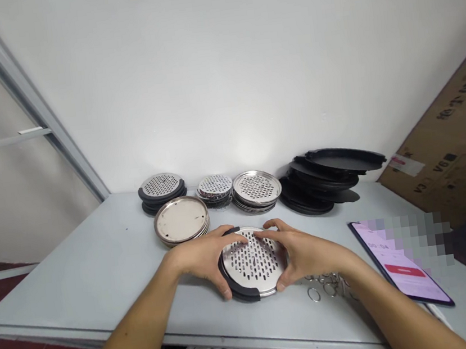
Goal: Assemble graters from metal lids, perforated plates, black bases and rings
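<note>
On the table in front of me lies a round slotted metal plate (255, 259) with a black curved rim piece along its left and front edge. My left hand (209, 256) curls round its left side, thumb at the front edge and fingers over the far edge. My right hand (295, 249) grips the bare metal edge on the right, thumb low at the front and fingertips on the top face. Both hands are closed on the plate. Several metal rings (314, 295) lie beside my right wrist, partly hidden by the forearm.
Stacked along the back are black-rimmed slotted plates (161, 185), thin slotted discs (214, 185), rimmed slotted plates (256, 187) and black round trays (322, 177). Nearer stand plain metal dishes (181, 219). A tablet (401, 267) and a cardboard box (447, 154) are right.
</note>
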Action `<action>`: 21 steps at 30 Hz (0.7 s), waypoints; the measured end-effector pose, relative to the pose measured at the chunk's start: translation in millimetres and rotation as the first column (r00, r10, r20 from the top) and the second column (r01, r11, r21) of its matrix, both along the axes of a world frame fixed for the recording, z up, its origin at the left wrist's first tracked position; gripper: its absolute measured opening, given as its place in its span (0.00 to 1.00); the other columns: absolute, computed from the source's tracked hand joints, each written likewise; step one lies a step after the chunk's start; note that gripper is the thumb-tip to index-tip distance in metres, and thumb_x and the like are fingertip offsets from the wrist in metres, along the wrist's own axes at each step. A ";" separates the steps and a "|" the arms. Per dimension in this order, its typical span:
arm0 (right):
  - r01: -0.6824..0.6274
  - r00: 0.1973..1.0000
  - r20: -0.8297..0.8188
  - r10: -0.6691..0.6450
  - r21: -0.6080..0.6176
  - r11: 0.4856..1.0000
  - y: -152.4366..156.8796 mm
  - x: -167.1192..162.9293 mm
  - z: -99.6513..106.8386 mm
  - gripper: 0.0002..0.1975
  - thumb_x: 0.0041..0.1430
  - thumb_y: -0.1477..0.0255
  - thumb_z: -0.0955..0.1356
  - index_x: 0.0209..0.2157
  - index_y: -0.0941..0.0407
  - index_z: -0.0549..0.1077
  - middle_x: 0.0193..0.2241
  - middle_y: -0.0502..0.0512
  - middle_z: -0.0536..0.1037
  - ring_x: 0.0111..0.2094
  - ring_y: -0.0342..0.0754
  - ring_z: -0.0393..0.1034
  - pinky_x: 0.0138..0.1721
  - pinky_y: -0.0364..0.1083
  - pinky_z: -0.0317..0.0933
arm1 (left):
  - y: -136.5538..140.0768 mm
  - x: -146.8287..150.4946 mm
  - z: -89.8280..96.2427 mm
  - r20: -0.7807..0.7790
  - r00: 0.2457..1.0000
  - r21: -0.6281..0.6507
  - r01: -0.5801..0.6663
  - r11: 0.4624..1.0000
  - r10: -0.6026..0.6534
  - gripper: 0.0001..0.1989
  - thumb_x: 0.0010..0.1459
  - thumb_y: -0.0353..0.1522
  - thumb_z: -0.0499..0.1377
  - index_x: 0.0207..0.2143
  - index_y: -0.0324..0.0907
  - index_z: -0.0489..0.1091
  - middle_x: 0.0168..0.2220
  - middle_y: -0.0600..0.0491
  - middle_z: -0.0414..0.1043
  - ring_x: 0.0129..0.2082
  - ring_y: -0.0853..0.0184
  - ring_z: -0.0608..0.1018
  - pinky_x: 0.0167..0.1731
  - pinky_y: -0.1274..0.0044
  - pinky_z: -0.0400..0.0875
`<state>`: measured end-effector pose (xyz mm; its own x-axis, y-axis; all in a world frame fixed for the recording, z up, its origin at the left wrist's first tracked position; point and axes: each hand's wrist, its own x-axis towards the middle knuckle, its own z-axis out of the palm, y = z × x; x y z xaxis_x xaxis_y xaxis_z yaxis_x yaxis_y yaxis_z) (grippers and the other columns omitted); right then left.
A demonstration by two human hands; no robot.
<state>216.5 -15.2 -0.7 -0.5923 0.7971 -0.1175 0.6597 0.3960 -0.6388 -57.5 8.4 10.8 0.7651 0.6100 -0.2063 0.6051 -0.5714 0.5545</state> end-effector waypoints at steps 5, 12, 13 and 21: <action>-0.031 0.998 0.048 0.030 0.024 0.999 0.8 5.3 2.7 0.53 0.33 0.62 0.78 0.63 0.50 0.59 0.62 0.60 0.54 0.59 0.62 0.55 0.58 0.53 0.55 | 0.8 -2.1 -2.1 -0.004 1.000 -0.011 -0.020 1.000 0.020 0.56 0.28 0.45 0.73 0.62 0.55 0.55 0.66 0.49 0.46 0.63 0.47 0.57 0.60 0.63 0.56; -0.047 0.999 -0.010 0.048 0.064 0.997 3.2 4.6 6.6 0.46 0.33 0.64 0.79 0.58 0.49 0.67 0.57 0.57 0.63 0.54 0.59 0.62 0.55 0.52 0.58 | 1.0 0.6 -1.6 0.023 1.000 -0.003 -0.010 1.000 0.010 0.55 0.25 0.45 0.73 0.60 0.54 0.58 0.63 0.50 0.51 0.60 0.48 0.62 0.57 0.65 0.60; -0.040 0.999 -0.013 0.041 0.066 0.997 1.4 1.3 7.0 0.45 0.33 0.64 0.79 0.57 0.48 0.67 0.55 0.56 0.64 0.52 0.58 0.63 0.54 0.51 0.59 | 0.5 1.2 -0.8 0.026 1.000 -0.002 -0.017 1.000 0.017 0.55 0.25 0.45 0.73 0.59 0.54 0.58 0.63 0.50 0.52 0.59 0.49 0.63 0.56 0.65 0.61; 0.007 1.000 -0.014 -0.006 0.068 0.998 -7.4 -13.4 10.8 0.45 0.31 0.64 0.79 0.56 0.49 0.69 0.49 0.56 0.65 0.49 0.56 0.64 0.50 0.49 0.62 | -1.6 3.5 1.6 0.011 1.000 0.038 -0.026 0.999 0.025 0.55 0.26 0.44 0.73 0.60 0.54 0.57 0.63 0.49 0.53 0.59 0.47 0.64 0.55 0.64 0.62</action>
